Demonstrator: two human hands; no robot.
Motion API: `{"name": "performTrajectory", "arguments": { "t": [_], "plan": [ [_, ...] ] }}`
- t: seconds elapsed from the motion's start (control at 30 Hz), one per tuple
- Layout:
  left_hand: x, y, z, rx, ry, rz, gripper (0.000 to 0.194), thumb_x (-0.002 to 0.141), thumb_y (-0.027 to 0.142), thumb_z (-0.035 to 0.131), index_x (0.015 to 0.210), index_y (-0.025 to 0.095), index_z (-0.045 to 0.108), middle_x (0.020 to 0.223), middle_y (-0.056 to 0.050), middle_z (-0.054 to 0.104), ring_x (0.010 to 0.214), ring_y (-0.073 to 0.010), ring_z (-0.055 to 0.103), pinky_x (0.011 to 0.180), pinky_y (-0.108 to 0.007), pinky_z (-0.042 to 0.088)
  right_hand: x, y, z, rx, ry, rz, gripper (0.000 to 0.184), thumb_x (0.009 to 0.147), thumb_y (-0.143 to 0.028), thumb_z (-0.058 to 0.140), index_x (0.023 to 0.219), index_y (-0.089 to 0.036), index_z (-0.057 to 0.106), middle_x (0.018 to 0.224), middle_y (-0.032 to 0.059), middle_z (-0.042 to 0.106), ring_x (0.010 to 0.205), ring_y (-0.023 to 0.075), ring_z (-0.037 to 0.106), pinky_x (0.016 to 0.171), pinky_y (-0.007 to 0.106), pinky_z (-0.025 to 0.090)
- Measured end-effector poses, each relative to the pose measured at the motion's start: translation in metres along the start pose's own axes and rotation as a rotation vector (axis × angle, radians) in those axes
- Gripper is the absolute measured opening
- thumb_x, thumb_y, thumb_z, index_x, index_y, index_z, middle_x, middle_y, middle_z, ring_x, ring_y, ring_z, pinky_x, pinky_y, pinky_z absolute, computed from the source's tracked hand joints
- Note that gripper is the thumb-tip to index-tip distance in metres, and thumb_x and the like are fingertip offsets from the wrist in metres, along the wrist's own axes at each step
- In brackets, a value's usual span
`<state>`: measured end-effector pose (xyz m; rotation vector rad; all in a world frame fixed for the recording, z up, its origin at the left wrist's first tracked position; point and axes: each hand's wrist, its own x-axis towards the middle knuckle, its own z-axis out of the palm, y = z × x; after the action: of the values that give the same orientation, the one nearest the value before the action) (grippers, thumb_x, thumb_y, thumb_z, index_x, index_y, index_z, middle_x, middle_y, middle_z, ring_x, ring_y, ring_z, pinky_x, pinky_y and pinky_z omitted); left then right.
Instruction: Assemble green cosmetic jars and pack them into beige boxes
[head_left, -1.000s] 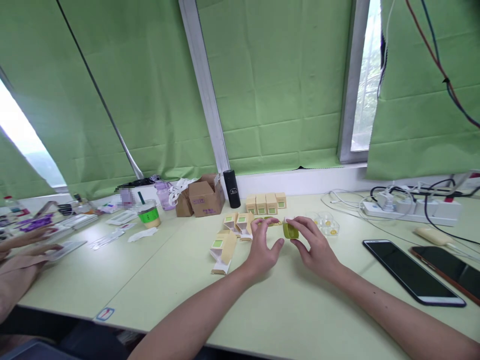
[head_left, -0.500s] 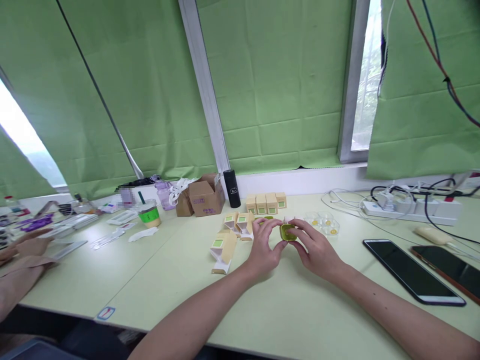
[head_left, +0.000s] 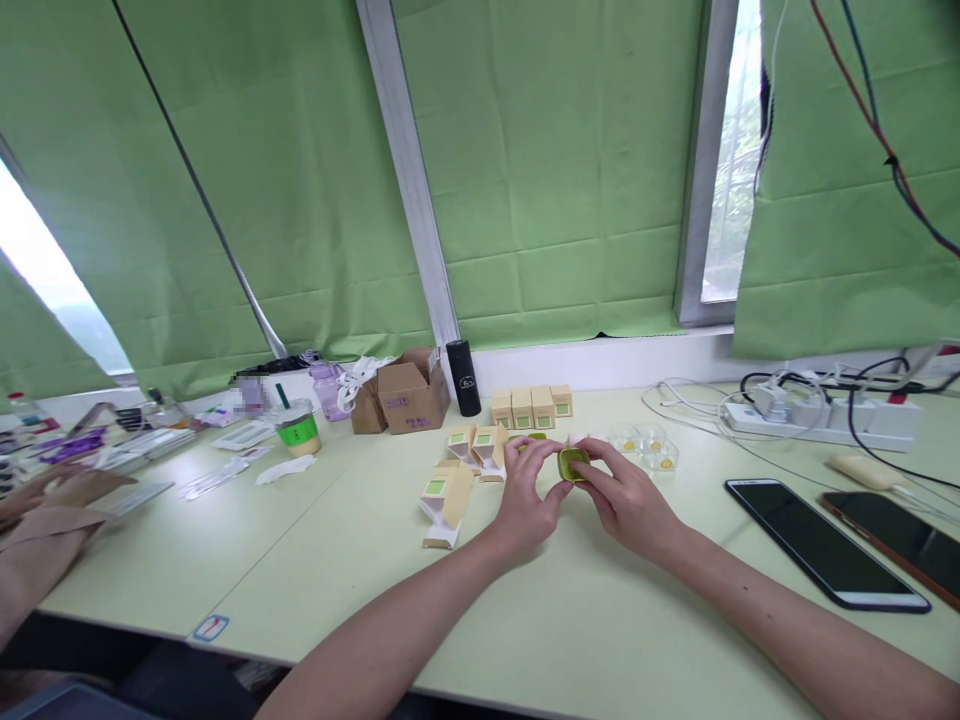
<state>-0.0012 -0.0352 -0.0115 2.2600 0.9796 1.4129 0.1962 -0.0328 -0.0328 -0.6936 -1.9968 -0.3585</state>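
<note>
Between both hands, above the table, is a small olive-green square container (head_left: 571,464), its hollow side facing me. My left hand (head_left: 529,492) is closed on its left edge, fingers above and thumb below. My right hand (head_left: 631,498) grips its right side, with fingertips reaching into the hollow. Behind my left fingers lies another green piece (head_left: 531,436), mostly hidden. Left of my hands are opened cardboard boxes with green labels, the nearest one (head_left: 448,500) lying with its flap out. Clear plastic cups with yellow centres (head_left: 652,440) stand beyond my right hand.
Several small closed boxes (head_left: 532,407) stand in a row at the back, beside a black bottle (head_left: 463,378) and a brown carton (head_left: 411,395). Right: two phones (head_left: 821,540) and a power strip (head_left: 862,422) with cables. Left: a drink cup (head_left: 298,430) and another person's arms (head_left: 56,530).
The green container has turned so its hollow side faces me, and my right fingertips have moved into it. The other person's hands at the left have shifted.
</note>
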Motion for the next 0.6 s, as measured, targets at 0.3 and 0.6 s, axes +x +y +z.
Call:
{"name": "performTrajectory", "arguments": {
  "t": [0.3,0.6],
  "plan": [
    [-0.0011,-0.0016,0.0006,-0.004,0.002,-0.002,0.040,0.092,0.022,0.068,0.131,0.027,0.061,0.132,-0.008,0.063,0.133,-0.0295,0.042,0.114,-0.053,0.041,-0.0001,-0.0029,-0.0006,0.039,0.031,0.039,0.030,0.100,-0.009,0.049,0.124,-0.024,0.060,0.132,0.0158,0.061,0.120,0.0280,0.067,0.090,0.044,0.064],
    [-0.0010,-0.0026,0.0017,0.010,-0.002,0.013,0.040,0.092,0.022,0.068,0.131,0.027,0.060,0.132,-0.008,0.063,0.132,-0.0299,0.044,0.112,-0.054,0.042,-0.0003,-0.0025,-0.0015,0.047,0.022,0.028,0.035,0.100,-0.007,0.048,0.128,-0.023,0.059,0.135,0.0176,0.058,0.120,0.0287,0.066,0.089,0.044,0.064]
  ]
}}
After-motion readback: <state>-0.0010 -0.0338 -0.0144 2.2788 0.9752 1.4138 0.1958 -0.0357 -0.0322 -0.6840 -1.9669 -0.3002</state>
